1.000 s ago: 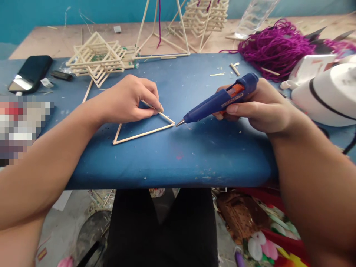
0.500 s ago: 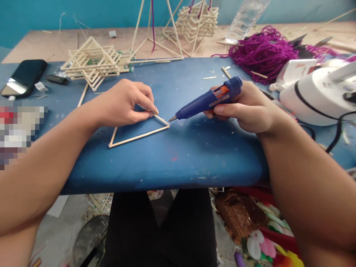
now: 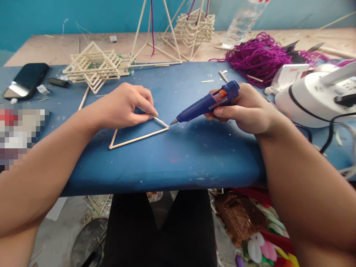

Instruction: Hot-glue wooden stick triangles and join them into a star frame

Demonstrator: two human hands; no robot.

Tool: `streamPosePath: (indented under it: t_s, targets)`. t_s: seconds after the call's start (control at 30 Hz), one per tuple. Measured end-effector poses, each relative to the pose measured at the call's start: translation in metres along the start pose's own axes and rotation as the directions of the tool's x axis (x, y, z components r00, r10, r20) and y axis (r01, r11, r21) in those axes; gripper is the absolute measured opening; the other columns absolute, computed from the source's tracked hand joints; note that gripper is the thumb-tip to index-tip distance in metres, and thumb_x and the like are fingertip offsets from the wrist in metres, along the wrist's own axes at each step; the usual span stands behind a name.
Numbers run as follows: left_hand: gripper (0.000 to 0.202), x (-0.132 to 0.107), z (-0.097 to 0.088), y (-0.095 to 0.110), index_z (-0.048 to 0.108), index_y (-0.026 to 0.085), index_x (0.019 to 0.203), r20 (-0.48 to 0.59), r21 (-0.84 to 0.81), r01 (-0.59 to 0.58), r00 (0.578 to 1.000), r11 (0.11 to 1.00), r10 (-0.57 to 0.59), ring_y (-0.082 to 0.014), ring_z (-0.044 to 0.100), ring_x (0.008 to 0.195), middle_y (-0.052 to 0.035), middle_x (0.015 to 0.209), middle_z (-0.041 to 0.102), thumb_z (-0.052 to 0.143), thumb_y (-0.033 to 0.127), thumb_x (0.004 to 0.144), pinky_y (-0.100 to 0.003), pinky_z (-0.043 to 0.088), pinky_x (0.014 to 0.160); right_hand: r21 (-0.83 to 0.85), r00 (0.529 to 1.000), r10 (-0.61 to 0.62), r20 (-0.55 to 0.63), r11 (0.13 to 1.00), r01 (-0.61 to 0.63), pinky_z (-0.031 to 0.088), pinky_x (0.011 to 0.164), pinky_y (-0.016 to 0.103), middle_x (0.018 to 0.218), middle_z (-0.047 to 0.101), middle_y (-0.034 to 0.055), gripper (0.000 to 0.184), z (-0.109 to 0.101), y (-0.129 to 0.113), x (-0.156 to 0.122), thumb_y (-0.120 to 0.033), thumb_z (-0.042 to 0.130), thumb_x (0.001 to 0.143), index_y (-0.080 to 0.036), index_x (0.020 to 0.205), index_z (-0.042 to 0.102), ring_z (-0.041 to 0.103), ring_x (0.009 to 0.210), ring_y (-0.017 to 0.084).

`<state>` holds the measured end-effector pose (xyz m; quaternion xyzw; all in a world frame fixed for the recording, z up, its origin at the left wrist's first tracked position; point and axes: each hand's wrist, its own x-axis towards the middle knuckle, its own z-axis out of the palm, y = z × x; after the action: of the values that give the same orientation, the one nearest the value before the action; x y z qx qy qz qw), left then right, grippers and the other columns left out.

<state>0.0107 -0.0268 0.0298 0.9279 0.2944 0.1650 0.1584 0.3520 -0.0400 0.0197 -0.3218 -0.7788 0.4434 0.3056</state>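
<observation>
My left hand (image 3: 130, 105) pinches one side of a thin wooden stick frame (image 3: 139, 138) that lies on the blue tabletop (image 3: 200, 148). Two corners of the frame show, one at the near left and one at the right; its far part is hidden behind my fingers. In my right hand (image 3: 244, 109) is a blue glue gun (image 3: 207, 104), my fingers wrapped around its handle. Its metal nozzle points down and left, a small gap away from the frame's right corner. A fine strand of glue hangs below the front of the gun.
Stacked stick lattices (image 3: 93, 66) and a taller stick structure (image 3: 175, 40) stand at the back. Purple cord (image 3: 258, 57) lies heaped at the right, beside a white power-socket tower (image 3: 306, 100) with cables. A phone (image 3: 26, 79) rests at the left; a clear bottle (image 3: 243, 24) leans behind.
The glue gun's nozzle has shifted slightly right and down, drawing off the frame's right corner. My left hand keeps its grip on the frame. The camera view has moved a little.
</observation>
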Motion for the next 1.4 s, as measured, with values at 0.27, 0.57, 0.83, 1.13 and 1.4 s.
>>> streamPosePath:
  t_s: [0.27,0.57,0.83,1.13,1.4]
  targets:
    - [0.023,-0.001,0.002,-0.001,0.091,0.024,0.100,-0.018,0.011,-0.025,1.000,1.000,0.025,-0.0232,0.076,0.094,-0.0116,0.106,0.084,0.068,0.027,0.098,-0.037,0.061,0.091,0.153,0.997,-0.069,0.026,0.986,0.065,0.040,0.044,0.027,0.074,0.072,0.0026,0.023,0.002,0.002,-0.003,-0.042,0.081,0.091,-0.020,0.084,0.079,0.055,0.054,0.012]
    - [0.021,0.001,-0.001,0.007,0.088,0.022,0.093,0.015,0.068,0.108,0.994,0.992,-0.110,-0.0213,0.074,0.089,-0.0079,0.099,0.083,0.068,0.016,0.091,-0.032,0.055,0.082,0.278,0.990,-0.003,-0.140,0.960,0.043,0.039,0.039,0.030,0.069,0.075,0.0068,0.020,-0.004,0.002,-0.003,-0.037,0.085,0.080,-0.017,0.079,0.082,0.058,0.046,0.015]
    - [0.029,0.002,-0.004,0.017,0.087,0.020,0.105,0.051,0.179,0.271,0.957,0.946,-0.284,-0.0275,0.075,0.093,-0.0109,0.100,0.082,0.066,0.011,0.086,-0.037,0.054,0.079,0.238,0.958,0.147,-0.248,0.967,-0.087,0.038,0.038,0.037,0.064,0.073,0.0116,0.028,-0.008,0.001,0.000,-0.049,0.090,0.071,-0.022,0.075,0.084,0.054,0.042,0.021]
    - [0.037,0.003,-0.005,0.021,0.082,0.013,0.118,0.044,0.159,0.438,0.892,0.885,-0.450,-0.0349,0.077,0.097,-0.0199,0.106,0.081,0.070,0.010,0.083,-0.046,0.060,0.085,0.149,0.886,0.339,-0.316,0.940,-0.306,0.040,0.042,0.043,0.061,0.066,0.0135,0.046,-0.004,-0.013,0.005,-0.071,0.093,0.055,-0.028,0.065,0.080,0.053,0.046,0.025]
    - [0.030,0.003,-0.001,0.023,0.080,0.015,0.112,0.018,0.104,0.454,0.889,0.885,-0.458,-0.0350,0.077,0.094,-0.0181,0.098,0.079,0.071,0.011,0.083,-0.047,0.061,0.083,0.180,0.851,0.398,-0.342,0.917,-0.356,0.041,0.048,0.046,0.063,0.067,0.0153,0.043,-0.006,-0.009,0.000,-0.067,0.094,0.052,-0.029,0.066,0.079,0.054,0.050,0.028]
